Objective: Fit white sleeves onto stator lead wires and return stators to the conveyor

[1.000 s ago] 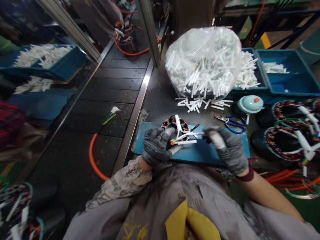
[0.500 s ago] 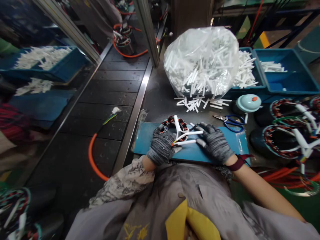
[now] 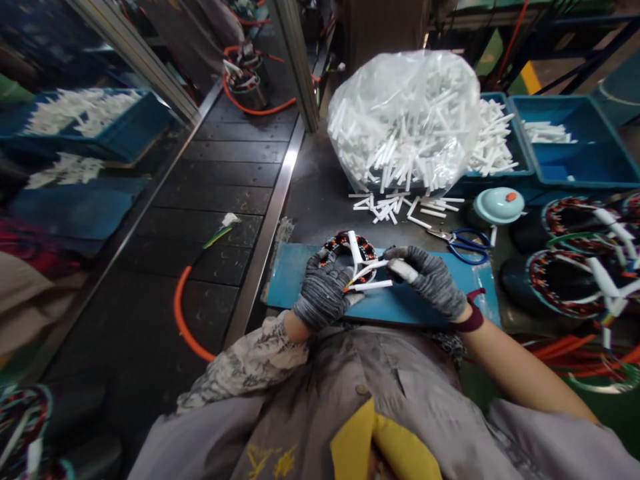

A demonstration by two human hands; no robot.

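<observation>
A small wound stator with red and black coils lies on a blue mat in front of me. Several white sleeved leads stick out of it. My left hand, in a grey knit glove, is closed on the stator's near side and the base of the leads. My right hand, also gloved, pinches the end of one white sleeve between thumb and fingers, just right of the stator.
A clear bag of white sleeves stands behind, with loose sleeves spilled before it. Blue-handled scissors, a pale blue lid, blue bins and more stators are at right. A black conveyor with an orange cable runs left.
My right hand has slid left along the white sleeve toward the stator, from stretched out at the right to close beside it. My left hand has stayed on the stator.
</observation>
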